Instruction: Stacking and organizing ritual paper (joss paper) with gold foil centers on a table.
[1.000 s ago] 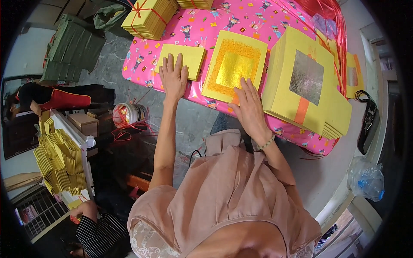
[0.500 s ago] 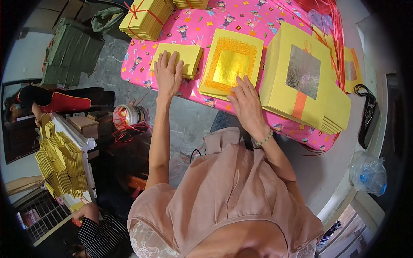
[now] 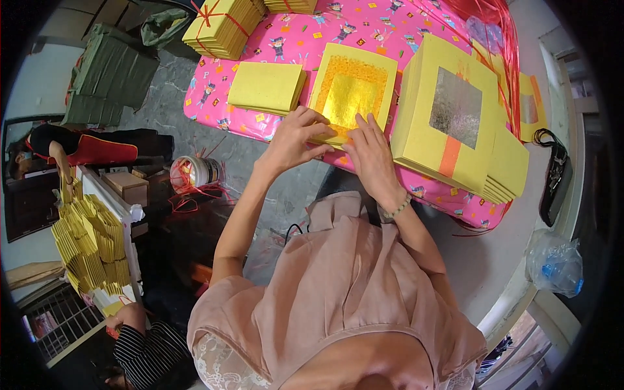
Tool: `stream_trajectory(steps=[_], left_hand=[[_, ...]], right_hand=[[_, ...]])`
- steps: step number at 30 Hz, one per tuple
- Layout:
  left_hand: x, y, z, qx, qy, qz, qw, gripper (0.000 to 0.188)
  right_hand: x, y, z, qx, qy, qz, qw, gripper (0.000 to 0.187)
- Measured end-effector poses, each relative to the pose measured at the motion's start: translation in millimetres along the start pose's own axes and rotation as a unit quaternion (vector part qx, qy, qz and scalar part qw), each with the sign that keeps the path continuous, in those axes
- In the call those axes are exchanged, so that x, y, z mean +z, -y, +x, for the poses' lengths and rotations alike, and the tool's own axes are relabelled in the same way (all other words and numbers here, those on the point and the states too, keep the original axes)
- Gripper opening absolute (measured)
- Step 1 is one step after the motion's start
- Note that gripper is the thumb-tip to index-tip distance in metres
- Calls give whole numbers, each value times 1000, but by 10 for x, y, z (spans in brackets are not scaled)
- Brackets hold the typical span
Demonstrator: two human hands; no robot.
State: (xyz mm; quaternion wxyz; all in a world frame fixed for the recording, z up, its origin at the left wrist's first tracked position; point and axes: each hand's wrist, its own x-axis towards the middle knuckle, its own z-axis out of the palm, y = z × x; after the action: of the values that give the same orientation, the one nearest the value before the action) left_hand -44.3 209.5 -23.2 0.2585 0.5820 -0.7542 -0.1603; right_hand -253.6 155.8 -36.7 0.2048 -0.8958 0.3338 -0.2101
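Note:
In front of me is a small stack of yellow joss paper [image 3: 354, 94], with a gold foil square and an orange border on its top sheet. My left hand [image 3: 296, 138] has bent fingers and thumb at the stack's near left corner, pinching the paper's edge. My right hand [image 3: 374, 153] rests on the near right corner, fingers stretched out over the sheet. A folded pile of plain yellow paper [image 3: 266, 86] lies to the left, touched by neither hand. To the right stands a thick stack of larger yellow sheets [image 3: 416, 110] with a silver square and an orange strip.
A pink patterned cloth [image 3: 292, 39] covers the table. Bundles tied with red string [image 3: 221, 29] stand at the far left, and red ribbon strands [image 3: 510, 65] hang at the right. Two people work at a side table [image 3: 133, 240] bearing yellow stacks. A bucket [image 3: 195, 172] stands on the floor.
My left hand has left the folded yellow pile and moved right to the near left corner of the gold-foil stack, its fingers now bent. My right hand has stayed in place.

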Motion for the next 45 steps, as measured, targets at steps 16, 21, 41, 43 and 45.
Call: stream_trajectory(steps=[16,21,41,43,45], left_hand=[[-35,73,90,-23,-6,-37,999,20],[-88,55,101,-35,10,-53,998,23],[-156,84,165,-10,73,-43,996,39],[-176,70,163,-9,69,-42,997,36],[-159,68,157,4,63,-30,998,32]], right_hand=[[-69,22,75,7,17,8,1000,27],[-156,46,42,1,58,5,998,48],[-167,-12,81,-3,84,13,996,45],[-177,-5,77,-1,83,14,996,43],[-190,24,74,-3,86,-1,996,42]])
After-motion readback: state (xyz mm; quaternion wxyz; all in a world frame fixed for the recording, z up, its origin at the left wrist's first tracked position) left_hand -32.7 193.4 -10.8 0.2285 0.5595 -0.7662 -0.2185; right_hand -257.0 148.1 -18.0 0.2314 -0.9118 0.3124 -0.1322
